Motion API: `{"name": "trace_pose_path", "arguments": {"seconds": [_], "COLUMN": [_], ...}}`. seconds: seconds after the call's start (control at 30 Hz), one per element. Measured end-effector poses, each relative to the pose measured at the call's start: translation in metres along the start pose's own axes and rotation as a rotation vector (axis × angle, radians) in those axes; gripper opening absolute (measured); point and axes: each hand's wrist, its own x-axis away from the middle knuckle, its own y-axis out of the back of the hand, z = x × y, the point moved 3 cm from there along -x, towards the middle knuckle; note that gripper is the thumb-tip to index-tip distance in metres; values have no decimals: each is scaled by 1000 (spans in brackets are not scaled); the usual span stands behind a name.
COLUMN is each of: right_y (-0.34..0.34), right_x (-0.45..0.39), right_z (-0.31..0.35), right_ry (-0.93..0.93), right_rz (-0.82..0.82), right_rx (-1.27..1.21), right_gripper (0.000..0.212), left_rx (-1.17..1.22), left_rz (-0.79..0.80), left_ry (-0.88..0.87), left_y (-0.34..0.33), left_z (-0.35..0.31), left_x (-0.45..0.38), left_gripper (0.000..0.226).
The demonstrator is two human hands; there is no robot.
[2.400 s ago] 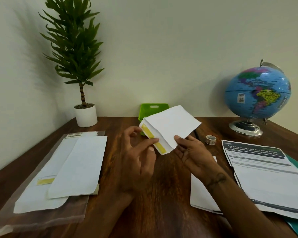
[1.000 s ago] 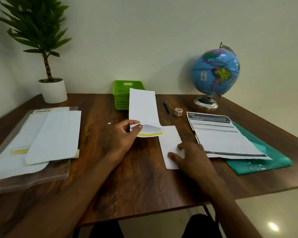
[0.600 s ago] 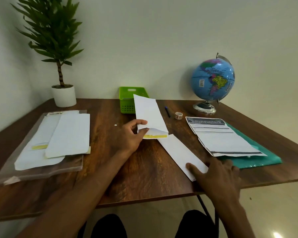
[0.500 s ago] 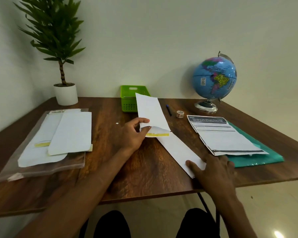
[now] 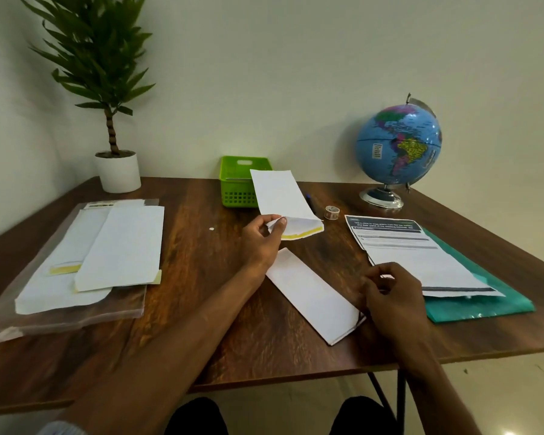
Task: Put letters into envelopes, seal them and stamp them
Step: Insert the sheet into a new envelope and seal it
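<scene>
We see print on the sheet (image 5: 405,246) w/ dark header, too blurred to read. Globe (image 5: 398,144) label likewise illegible.

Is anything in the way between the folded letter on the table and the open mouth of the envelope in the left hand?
Nothing visible. The folded letter lies flat, the right hand at its near end. Only bare table lies between it and the envelope, whose flap is open in the left hand.

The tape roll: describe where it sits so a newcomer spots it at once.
Find the globe at the table's back right. Just left of its silver base, beyond the printed sheet, lies the tape roll. It is the only small clear ring there, unlike the dark pen beside it.
</scene>
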Motion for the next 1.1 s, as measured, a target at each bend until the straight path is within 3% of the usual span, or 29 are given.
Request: {"name": "trace_pose_path", "arguments": {"seconds": [0.07,0.2,0.37,0.63,0.77,0.93,1.1], "right_y": [0,-22,-36,-15,27,72,57], "right_x": [2,18,15,-17,-30,-36,-39], "right_z": [4,12,23,22,-3,-27,-33], "right_ry": [39,110,100,21,-121,-201,-324], "right_rz": [58,330,411,438,460,608,725], "right_rx": [103,592,651,451,133,-248,-469], "right_gripper": [19,71,81,53,29,31,36], "left_rx": [-12,-42,-20,118,8,-74,-74], "left_rz": [-14,1,-17,-6,-21,-23,16], "left_ry": [-10,-10,-7,31,-79,-122,-121], "left_y": [-5,-10,-7,-2,2,0,2], "left_z": [-1,3,5,3,-2,-2,-3], "left_x": [-3,-1,-3,-5,-6,-3,-6], "left_gripper": [31,36,38,27,30,32,35]}}
